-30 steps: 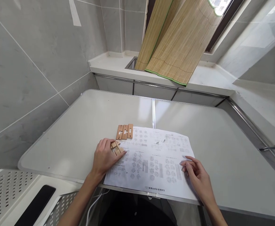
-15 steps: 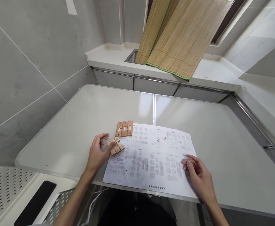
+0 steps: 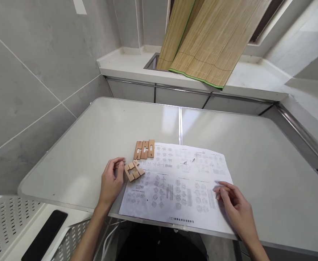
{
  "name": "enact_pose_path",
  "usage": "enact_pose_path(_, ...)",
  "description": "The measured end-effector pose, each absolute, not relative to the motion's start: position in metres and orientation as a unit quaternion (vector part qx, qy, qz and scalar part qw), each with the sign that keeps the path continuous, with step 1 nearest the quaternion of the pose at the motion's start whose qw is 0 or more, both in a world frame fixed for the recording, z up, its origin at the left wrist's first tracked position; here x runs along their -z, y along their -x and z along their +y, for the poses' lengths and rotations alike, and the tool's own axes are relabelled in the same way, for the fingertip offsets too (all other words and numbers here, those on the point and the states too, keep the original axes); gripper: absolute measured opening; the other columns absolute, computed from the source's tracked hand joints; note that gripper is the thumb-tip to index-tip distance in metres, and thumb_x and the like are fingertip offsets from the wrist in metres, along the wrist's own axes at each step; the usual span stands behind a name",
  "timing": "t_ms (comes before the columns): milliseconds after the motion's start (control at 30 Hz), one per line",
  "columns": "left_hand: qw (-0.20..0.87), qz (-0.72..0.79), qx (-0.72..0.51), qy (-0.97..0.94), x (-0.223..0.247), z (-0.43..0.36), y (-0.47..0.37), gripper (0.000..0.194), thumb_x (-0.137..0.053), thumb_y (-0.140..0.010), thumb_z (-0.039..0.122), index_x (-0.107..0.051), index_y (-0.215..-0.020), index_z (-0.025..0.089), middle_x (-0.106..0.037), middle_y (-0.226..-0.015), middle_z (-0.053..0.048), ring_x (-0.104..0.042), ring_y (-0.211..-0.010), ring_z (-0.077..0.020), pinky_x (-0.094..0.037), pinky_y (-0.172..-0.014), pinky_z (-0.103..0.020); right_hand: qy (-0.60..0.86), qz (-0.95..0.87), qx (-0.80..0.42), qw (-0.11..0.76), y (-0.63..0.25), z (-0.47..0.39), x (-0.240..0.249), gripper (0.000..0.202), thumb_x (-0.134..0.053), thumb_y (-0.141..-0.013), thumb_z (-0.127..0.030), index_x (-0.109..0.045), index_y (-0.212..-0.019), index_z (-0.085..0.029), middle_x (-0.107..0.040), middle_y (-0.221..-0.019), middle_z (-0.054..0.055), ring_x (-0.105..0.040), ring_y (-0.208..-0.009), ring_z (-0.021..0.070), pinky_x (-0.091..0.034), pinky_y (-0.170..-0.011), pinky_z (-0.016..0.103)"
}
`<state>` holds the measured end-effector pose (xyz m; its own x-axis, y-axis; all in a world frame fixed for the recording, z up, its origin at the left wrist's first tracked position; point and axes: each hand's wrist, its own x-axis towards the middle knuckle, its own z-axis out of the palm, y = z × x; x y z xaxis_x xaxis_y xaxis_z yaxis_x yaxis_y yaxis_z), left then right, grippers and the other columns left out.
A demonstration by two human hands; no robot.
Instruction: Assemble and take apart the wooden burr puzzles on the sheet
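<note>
My left hand (image 3: 112, 180) rests on the table with its fingers loosely bent and apart, holding nothing. Just right of its fingertips lies a notched light-wood puzzle piece (image 3: 129, 177), with similar blocky pieces lying against it around a small gap. Behind these, three flat wooden pieces with slots (image 3: 144, 154) lie side by side, dark marks on them. Under part of the wood is a printed sheet of paper (image 3: 156, 214) covered in small diagrams. At the sheet's right edge my right hand (image 3: 236, 208) lies relaxed, thumb and fingers apart, nothing held.
The white folding table (image 3: 74, 159) has a metal seam (image 3: 180, 127) down its middle. A black phone (image 3: 45, 235) lies on a perforated white surface (image 3: 9, 221) at the lower left. Beyond the table, a bamboo mat (image 3: 202, 47) hangs over a counter with a sink (image 3: 150, 61).
My left thumb has come off the light-wood pieces and drawn back left, leaving them uncovered. My right hand stays by the sheet's right edge. The view has shifted slightly.
</note>
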<state>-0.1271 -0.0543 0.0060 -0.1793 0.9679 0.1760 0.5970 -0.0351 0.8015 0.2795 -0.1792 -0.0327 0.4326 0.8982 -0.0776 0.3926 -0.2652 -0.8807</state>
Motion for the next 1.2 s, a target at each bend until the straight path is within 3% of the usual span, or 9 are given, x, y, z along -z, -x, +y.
enact_pose_path(500, 0.19, 0.655, -0.358, -0.637, -0.011, -0.055, 0.123, 0.028, -0.051, -0.102, 0.045, -0.067, -0.108, 0.023, -0.071, -0.112, -0.007, -0.067, -0.1, -0.0247, -0.053, -0.095, -0.04, 0.737, -0.442, -0.296, 0.417, -0.28, -0.178, 0.032, 0.04, -0.057, -0.099, -0.056, -0.068, -0.118, -0.023, -0.075, -0.093, 0.008, -0.067, -0.079, 0.0207, -0.056, -0.076, 0.032)
enact_pose_path(733, 0.055, 0.581, -0.309, -0.751, -0.025, -0.056, 0.107, 0.023, -0.051, -0.104, 0.04, -0.066, -0.111, 0.024, -0.069, -0.116, -0.011, -0.061, -0.116, -0.0309, -0.046, -0.104, -0.052, 0.73, -0.454, -0.292, 0.419, -0.278, -0.177, 0.03, 0.042, -0.058, -0.097, -0.059, -0.071, -0.113, -0.022, -0.076, -0.091, 0.009, -0.068, -0.075, 0.0215, -0.056, -0.064, 0.028)
enact_pose_path(967, 0.053, 0.553, -0.188, -0.81, -0.028, -0.034, 0.074, 0.033, -0.062, -0.097, 0.046, -0.067, -0.126, 0.03, -0.058, -0.144, -0.014, -0.045, -0.139, -0.0415, -0.04, -0.112, -0.064, 0.716, -0.456, -0.302, 0.434, -0.279, -0.176, 0.034, 0.042, -0.059, -0.097, -0.06, -0.07, -0.112, -0.023, -0.077, -0.093, 0.009, -0.069, -0.074, 0.0217, -0.057, -0.066, 0.029)
enact_pose_path(1200, 0.045, 0.563, -0.17, -0.807, -0.009, -0.023, 0.055, 0.038, -0.062, -0.096, 0.052, -0.066, -0.126, 0.028, -0.06, -0.142, -0.015, -0.045, -0.139, -0.0435, -0.038, -0.112, -0.067, 0.715, -0.465, -0.306, 0.424, -0.28, -0.176, 0.036, 0.038, -0.056, -0.099, -0.056, -0.07, -0.112, -0.024, -0.076, -0.093, 0.007, -0.069, -0.076, 0.0199, -0.055, -0.067, 0.027)
